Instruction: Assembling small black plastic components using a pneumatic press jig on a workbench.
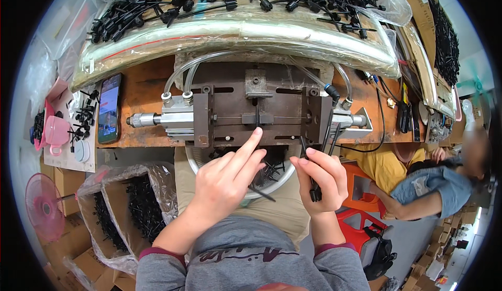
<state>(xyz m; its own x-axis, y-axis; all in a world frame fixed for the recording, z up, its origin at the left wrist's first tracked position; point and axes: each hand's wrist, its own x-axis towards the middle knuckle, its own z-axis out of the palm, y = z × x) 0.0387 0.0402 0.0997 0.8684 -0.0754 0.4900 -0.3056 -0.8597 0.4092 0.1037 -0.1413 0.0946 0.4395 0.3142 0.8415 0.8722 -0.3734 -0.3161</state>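
My left hand is open, its index finger stretched to the lower end of a thin black stem standing in the small central block of a metal clamping fixture. A black rod juts out below this hand; whether the palm touches it is hidden. My right hand is closed around several black plastic stems, their thin ends pointing up by the fixture's right jaw and a knobby end showing below the fingers. Beneath my hands, a white round tub on my lap contains more black pieces.
Air cylinders with clear hoses flank the fixture. Behind it, a plastic-wrapped board carries heaped black stems. A phone lies left, near a pink cup. Lined boxes hold black parts. Another person sits at right by a red stool.
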